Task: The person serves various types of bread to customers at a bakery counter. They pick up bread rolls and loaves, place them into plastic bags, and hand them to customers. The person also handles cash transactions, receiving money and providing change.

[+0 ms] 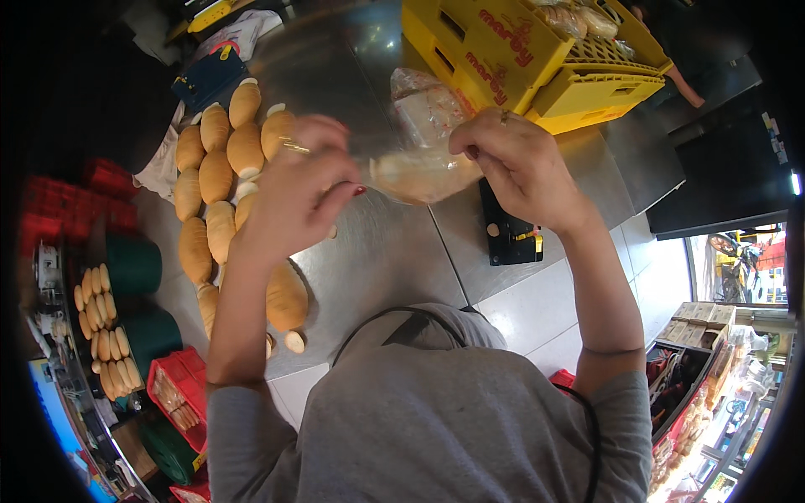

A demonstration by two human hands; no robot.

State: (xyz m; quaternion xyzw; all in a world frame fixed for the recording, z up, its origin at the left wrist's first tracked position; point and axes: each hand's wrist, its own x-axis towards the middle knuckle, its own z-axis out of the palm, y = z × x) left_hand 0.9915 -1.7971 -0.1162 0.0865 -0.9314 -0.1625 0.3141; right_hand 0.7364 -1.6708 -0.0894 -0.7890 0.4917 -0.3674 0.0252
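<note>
My right hand (pixel 513 163) pinches the gathered end of a clear plastic bag (pixel 423 176) between thumb and fingers. Inside the bag lies a pale brown bread loaf; the bag hangs over the steel table and is smeared by motion. My left hand (pixel 306 189), also blurred, is a little left of the bag. Its fingers are bent, with a gap between thumb and fingertips, and I see nothing held in it. Beneath and beside my left arm, several bread loaves (pixel 215 176) lie in rows on the table. One larger loaf (pixel 287 295) rests near the front edge.
A filled clear bag (pixel 426 113) lies beyond my hands, against stacked yellow crates (pixel 503 54). A black device with a yellow part (pixel 513 230) stands by my right wrist; a dark blue one (pixel 211 77) is at the far left. Long rolls (pixel 105 327) and red crates (pixel 180 394) are at left.
</note>
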